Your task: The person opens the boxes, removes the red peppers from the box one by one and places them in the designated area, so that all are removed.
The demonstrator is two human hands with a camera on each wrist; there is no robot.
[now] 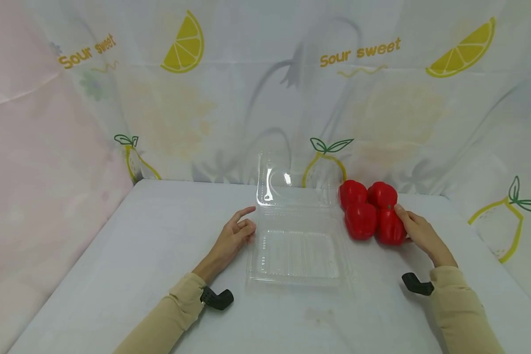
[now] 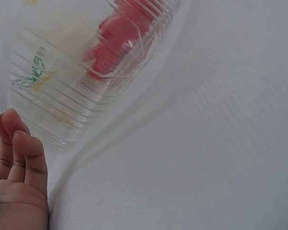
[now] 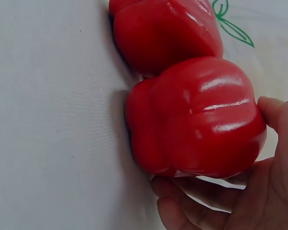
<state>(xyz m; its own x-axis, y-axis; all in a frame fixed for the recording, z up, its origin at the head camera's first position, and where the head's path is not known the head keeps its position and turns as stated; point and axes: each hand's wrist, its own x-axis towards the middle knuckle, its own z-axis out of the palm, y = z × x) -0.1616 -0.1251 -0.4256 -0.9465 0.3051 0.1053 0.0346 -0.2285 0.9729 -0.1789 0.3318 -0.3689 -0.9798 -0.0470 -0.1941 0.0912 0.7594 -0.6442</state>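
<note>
A clear plastic clamshell container lies opened on the white table, its lid raised at the back. My left hand is at the container's left edge, fingers loosely bent; in the left wrist view the fingertips are close by the clear wall, and contact cannot be told. To the right of the container, my right hand holds a red bell pepper, the thumb on one side and fingers beneath. Other red bell peppers sit bunched against it.
A white cloth printed with lemons hangs behind the table and along its sides. One lemon slice print is at the upper left. Black wrist devices sit at both cuffs.
</note>
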